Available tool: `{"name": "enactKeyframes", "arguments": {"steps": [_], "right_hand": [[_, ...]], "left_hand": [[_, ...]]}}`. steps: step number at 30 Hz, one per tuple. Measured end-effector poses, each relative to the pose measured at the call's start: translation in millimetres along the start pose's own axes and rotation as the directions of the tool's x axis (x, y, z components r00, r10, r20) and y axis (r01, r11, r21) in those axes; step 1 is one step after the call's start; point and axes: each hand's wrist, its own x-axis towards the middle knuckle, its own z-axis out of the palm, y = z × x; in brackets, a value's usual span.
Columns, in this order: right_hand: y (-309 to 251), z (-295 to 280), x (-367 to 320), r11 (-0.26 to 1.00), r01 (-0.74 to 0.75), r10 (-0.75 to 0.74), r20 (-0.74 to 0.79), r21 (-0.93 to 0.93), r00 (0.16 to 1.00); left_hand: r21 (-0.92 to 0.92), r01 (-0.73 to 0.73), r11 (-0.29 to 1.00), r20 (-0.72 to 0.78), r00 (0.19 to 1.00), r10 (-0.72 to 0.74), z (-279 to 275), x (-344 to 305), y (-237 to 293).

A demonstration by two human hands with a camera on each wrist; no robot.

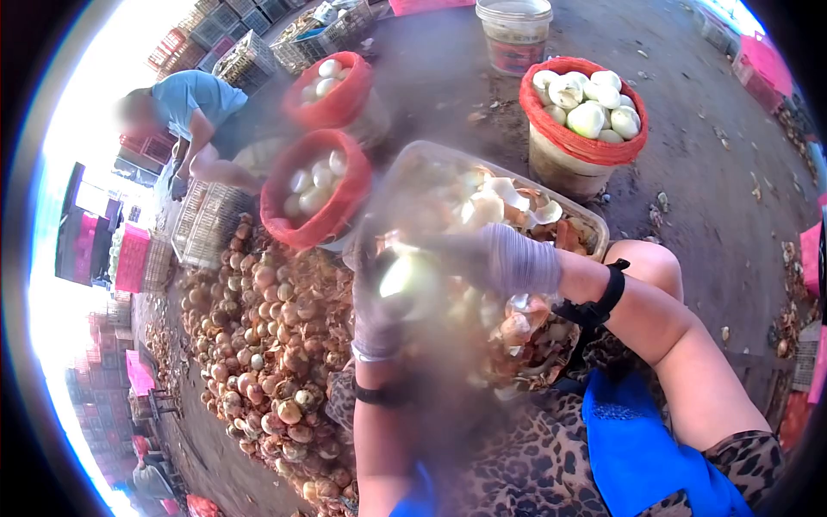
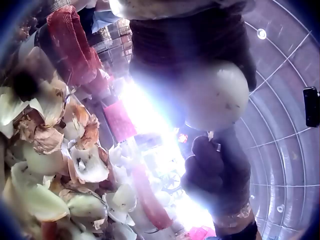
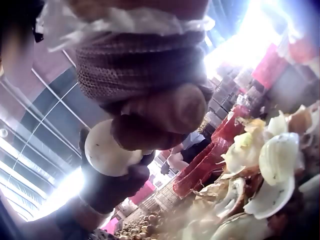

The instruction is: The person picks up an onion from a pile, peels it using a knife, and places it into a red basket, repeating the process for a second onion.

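Observation:
A peeled white onion point(image 1: 398, 274) is held up by my gloved left hand point(image 1: 376, 306), over a clear plastic tub point(image 1: 600, 234). In the left wrist view the onion point(image 2: 220, 95) lies against the dark glove, smooth with a few dark specks. My gloved right hand point(image 1: 521, 261) is close beside it, fingers curled. A small shiny metal bit point(image 2: 218, 147) shows at the right hand's fingertips, next to the onion; the rest of it is hidden in the glove. Onion skins and cut layers point(image 3: 272, 160) fill the tub under both hands.
A large heap of unpeeled onions point(image 1: 267, 336) covers the ground on the left. Red-netted buckets of peeled onions point(image 1: 314, 194) point(image 1: 581, 146) stand ahead, and a lidded white bucket point(image 1: 515, 34) farther back. Another person point(image 1: 194, 103) bends over crates point(image 1: 211, 220) at the left.

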Motion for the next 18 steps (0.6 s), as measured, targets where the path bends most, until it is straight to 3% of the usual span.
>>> {"name": "enactKeyframes", "arguments": {"steps": [3, 6, 9, 10, 11, 14, 16, 17, 18], "right_hand": [[-12, -3, -1, 0.985, 0.098, -0.121, -0.161, -0.144, 0.979], [-3, -1, 1, 0.975, 0.054, -0.106, -0.237, -0.216, 0.966], [-1, 2, 7, 0.952, -0.027, -0.075, -0.319, -0.305, 0.945], [-3, 5, 9, 0.935, -0.082, -0.051, -0.361, -0.344, 0.931], [-4, 8, 10, 0.915, -0.138, -0.029, -0.404, -0.379, 0.914], [-8, 21, 6, 0.812, -0.112, -0.142, -0.38, -0.572, 0.914], [1, 21, 8, 0.799, -0.103, -0.197, -0.419, -0.592, 0.886], [6, 16, 11, 0.788, -0.093, -0.231, -0.431, -0.609, 0.872], [11, 6, 16, 0.722, -0.21, -0.147, -0.442, -0.659, 0.885]], "left_hand": [[-0.029, -0.033, 0.999, -0.034, 0.999, 0.032, 2, 1, -5], [-0.106, -0.066, 0.992, 0.006, 0.998, 0.067, 7, 5, -7], [-0.248, -0.068, 0.966, -0.1, 0.994, 0.045, 17, 9, -17], [-0.286, 0.037, 0.957, -0.143, 0.986, -0.081, 16, 6, -22], [-0.18, 0.042, 0.983, -0.175, 0.982, -0.074, 8, 7, -41], [0.024, 0.066, 0.998, -0.212, 0.975, -0.06, 1, 10, -65], [0.296, -0.037, 0.954, -0.188, 0.977, 0.097, 12, 5, -48], [0.191, 0.014, 0.981, -0.213, 0.977, 0.028, 19, 4, -35], [0.083, 0.063, 0.995, -0.236, 0.971, -0.041, 27, 4, -20]]}}
